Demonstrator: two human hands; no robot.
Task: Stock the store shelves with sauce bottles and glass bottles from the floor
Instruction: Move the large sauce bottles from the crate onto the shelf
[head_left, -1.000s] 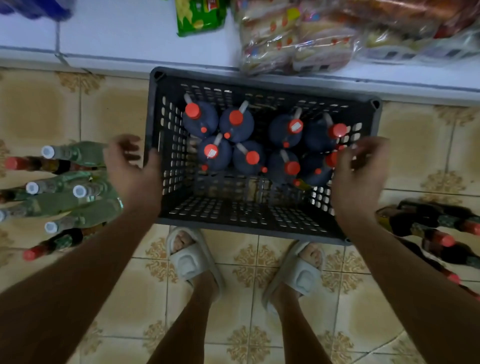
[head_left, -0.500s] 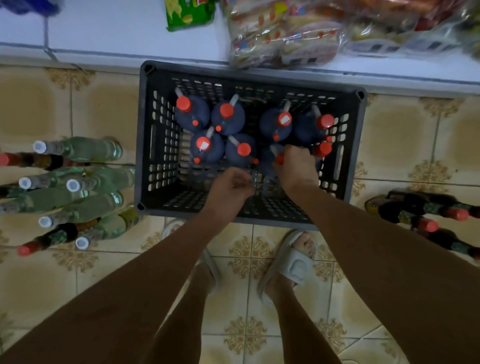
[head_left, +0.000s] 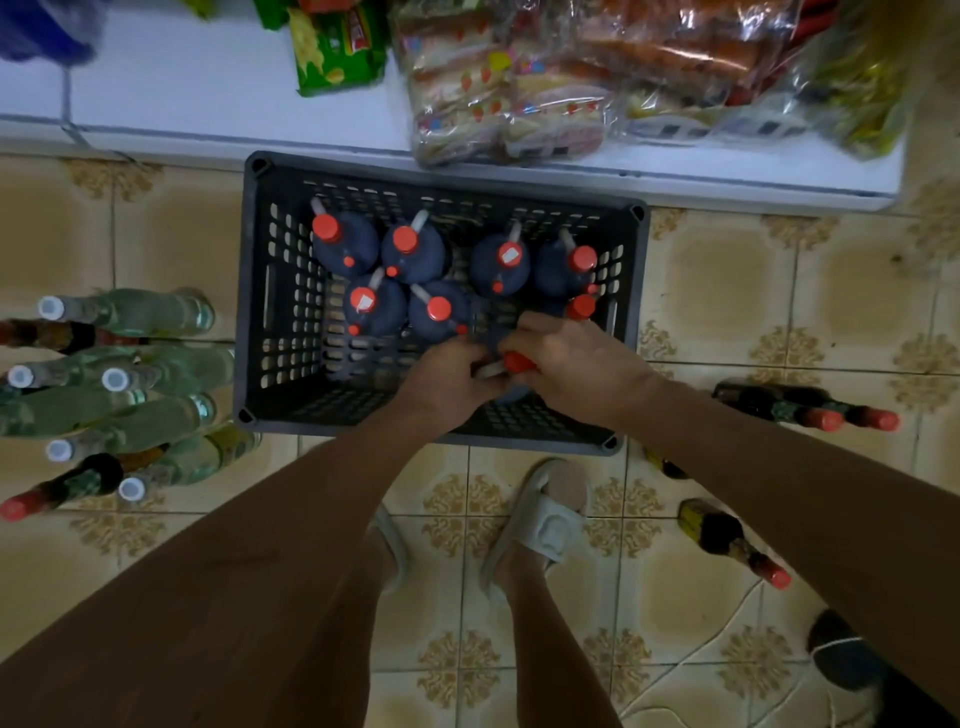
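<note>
head | both hands, left (head_left: 447, 387) and right (head_left: 576, 364), grip red-capped sauce bottle (head_left: 511, 364) inside crate (head_left: 265, 291)

A dark grey perforated plastic crate (head_left: 270, 312) holds dark blue plastic jugs (head_left: 345, 244) with red-orange caps. Pale green glass bottles (head_left: 150, 312) with white caps stand at nine o'clock; dark, red-capped sauce bottles (head_left: 753, 400) at three. The floor tiles (head_left: 857, 291) are beige with ochre floral motifs.
</note>
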